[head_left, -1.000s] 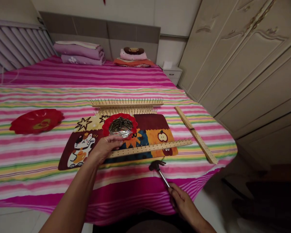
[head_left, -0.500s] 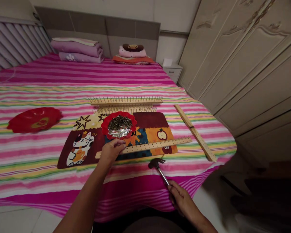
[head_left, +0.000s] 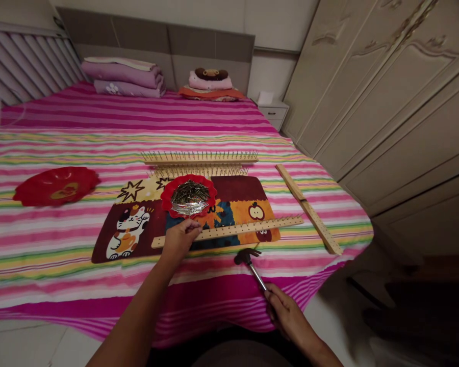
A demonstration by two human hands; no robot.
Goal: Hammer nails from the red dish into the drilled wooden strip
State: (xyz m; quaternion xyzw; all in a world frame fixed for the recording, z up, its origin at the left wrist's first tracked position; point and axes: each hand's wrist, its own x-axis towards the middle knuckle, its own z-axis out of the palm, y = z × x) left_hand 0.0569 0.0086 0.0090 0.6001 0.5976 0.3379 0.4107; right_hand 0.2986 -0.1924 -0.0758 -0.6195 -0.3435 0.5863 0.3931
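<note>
My left hand (head_left: 180,238) is closed in a pinch over a pale wooden strip (head_left: 248,228); what its fingertips hold is too small to make out. A row of nails stands in the strip's right part, and small holes mark its surface. My right hand (head_left: 288,313) grips the handle of a claw hammer (head_left: 248,259), whose dark head lies low over the bed cover, just in front of the strip. Behind my left hand, a red scalloped dish (head_left: 167,196) holds a heap of nails (head_left: 190,199). Under dish and strip lies a mat with a cat picture (head_left: 127,232).
Behind the dish lie wooden strips bristling with nails (head_left: 201,162). Two bare strips (head_left: 317,224) lie end to end at the right. A red tray (head_left: 57,187) rests at the left on the striped bed cover (head_left: 42,244). Folded bedding (head_left: 124,76) and a wardrobe (head_left: 386,102) stand beyond.
My left hand has shifted slightly to the right along the strip, still pinched. The hammer and my right hand have stayed in place.
</note>
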